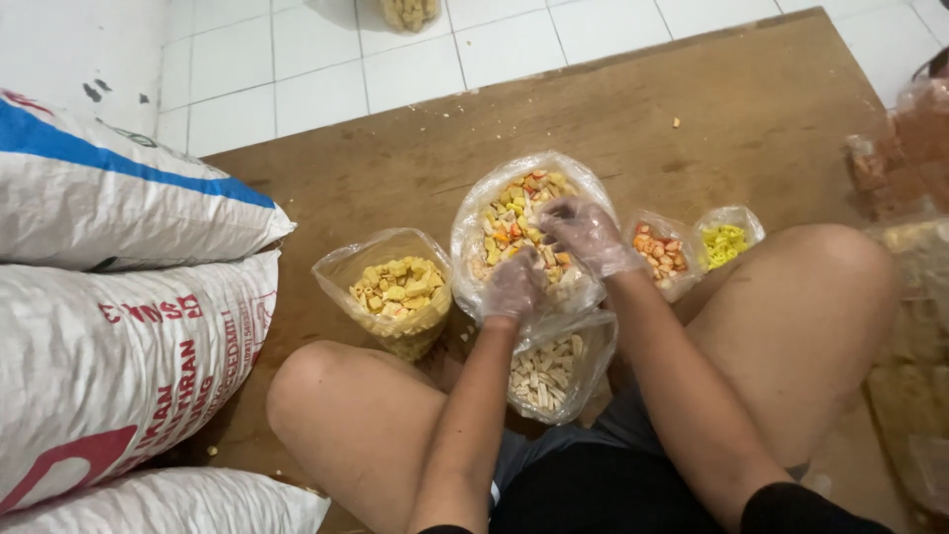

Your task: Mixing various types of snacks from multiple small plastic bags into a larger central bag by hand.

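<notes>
You sit on a brown board (415, 168) laid over white floor tiles (297, 59), knees spread, looking down at your gloved hands in the centre of the frame. Your left hand (514, 287) is curled down into the near edge of a clear mixed bag (494, 213), full of yellow, orange and pale snack pieces; whether it grips any pieces I cannot tell. Your right hand (586, 234) rests on the same bag's right side, fingers bent over the snacks, its grip also unclear. Just below the hands, between your thighs, lies a pale bag (554, 371) of beige sticks. Left of centre stands a yellow bag (395, 287) of yellow chunks. Right of centre sit an orange bag (662, 252) and a small green bag (727, 242), touching each other. Big white sacks (119, 297) are stacked along the left edge.
</notes>
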